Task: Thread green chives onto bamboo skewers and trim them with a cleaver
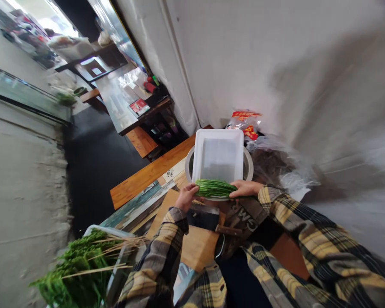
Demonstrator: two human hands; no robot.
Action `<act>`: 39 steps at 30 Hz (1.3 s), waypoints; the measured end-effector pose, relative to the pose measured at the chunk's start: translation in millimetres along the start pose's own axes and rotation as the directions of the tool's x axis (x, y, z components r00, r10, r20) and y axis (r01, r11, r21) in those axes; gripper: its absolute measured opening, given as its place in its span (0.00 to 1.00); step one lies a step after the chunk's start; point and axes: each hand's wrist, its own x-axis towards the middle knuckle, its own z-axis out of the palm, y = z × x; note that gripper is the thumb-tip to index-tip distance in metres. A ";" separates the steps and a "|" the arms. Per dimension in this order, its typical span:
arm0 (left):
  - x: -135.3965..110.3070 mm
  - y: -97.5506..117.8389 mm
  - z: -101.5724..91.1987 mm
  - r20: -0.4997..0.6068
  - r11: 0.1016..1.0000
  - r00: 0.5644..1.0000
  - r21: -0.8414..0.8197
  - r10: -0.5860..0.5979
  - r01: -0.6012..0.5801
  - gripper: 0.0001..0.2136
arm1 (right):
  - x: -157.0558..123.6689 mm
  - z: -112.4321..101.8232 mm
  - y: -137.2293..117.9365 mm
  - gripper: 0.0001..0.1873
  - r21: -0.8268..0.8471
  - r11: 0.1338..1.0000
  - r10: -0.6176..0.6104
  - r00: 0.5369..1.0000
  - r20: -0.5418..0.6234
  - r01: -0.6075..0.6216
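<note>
A bunch of long, thin green chives (215,188) lies level between my two hands, over the near edge of a white plastic tray (196,158). Its left end is pinched by my left hand (186,196). My right hand (245,188) closes round the right end, thumb on top. The tray rests on a round metal basin (250,167), whose rim shows at both sides. Just below my hands, a cleaver with a dark blade (202,217) and a wooden handle (229,231) lies by a wooden board (197,248).
At lower left, a container (117,265) holds green vegetables on wooden skewers (83,261). Clear plastic bags (285,164) and a red-printed packet (245,122) sit against the wall on the right. Beyond are a wooden bench (147,173) and a table (115,100) with items on it.
</note>
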 end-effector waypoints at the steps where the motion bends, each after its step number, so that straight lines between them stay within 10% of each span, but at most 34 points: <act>1: 4.5 0.2 -1.2 -0.010 1.000 1.000 0.008 0.005 -0.005 0.15 | 2.5 -6.1 -0.7 0.11 -0.020 1.000 0.006 1.000 -0.017 -0.006; 39: 42.7 -17.4 -15.1 -0.178 0.786 0.910 0.582 0.374 -0.209 0.05 | 20.8 -14.9 -2.3 0.08 -0.623 0.780 0.073 0.997 -0.008 -0.062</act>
